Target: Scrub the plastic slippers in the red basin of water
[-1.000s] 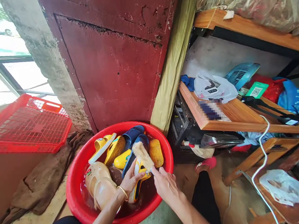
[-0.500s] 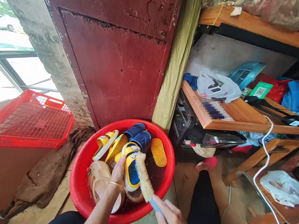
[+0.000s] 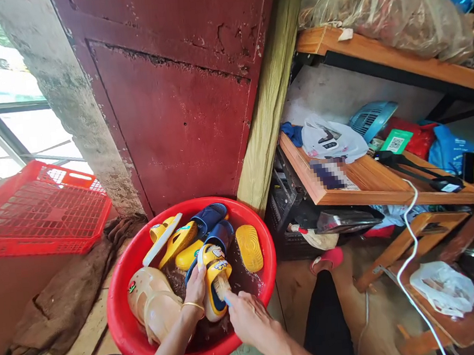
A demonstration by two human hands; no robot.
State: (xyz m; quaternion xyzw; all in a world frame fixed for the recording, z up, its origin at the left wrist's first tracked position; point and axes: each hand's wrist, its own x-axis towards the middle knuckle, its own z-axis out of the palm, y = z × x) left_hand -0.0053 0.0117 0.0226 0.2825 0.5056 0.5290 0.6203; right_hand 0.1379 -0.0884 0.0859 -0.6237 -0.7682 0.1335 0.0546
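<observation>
My left hand (image 3: 196,288) is closed on the side of a yellow and blue slipper (image 3: 219,266), which it holds tilted over the basin. In my right hand (image 3: 250,316) is the blue handle of a scrubbing brush (image 3: 221,285); its pale bristles reach inside the slipper, under the strap. Both hands work above a red basin (image 3: 120,318) of murky water. Around the slipper lie other yellow slippers (image 3: 178,242), navy slippers (image 3: 209,218), a yellow sole turned up (image 3: 249,247) and beige clogs (image 3: 150,294).
A red plastic crate (image 3: 42,209) stands at the left, with brown cloth (image 3: 70,300) beside it. Behind the basin is a dark red door (image 3: 179,122). Wooden shelves (image 3: 345,196) with bags and a blue fan (image 3: 374,120) fill the right; a white cable (image 3: 409,257) hangs down.
The brush has moved from beside the slipper to inside it, under the strap. The slipper has turned in my left hand, and the beige clogs have shifted left.
</observation>
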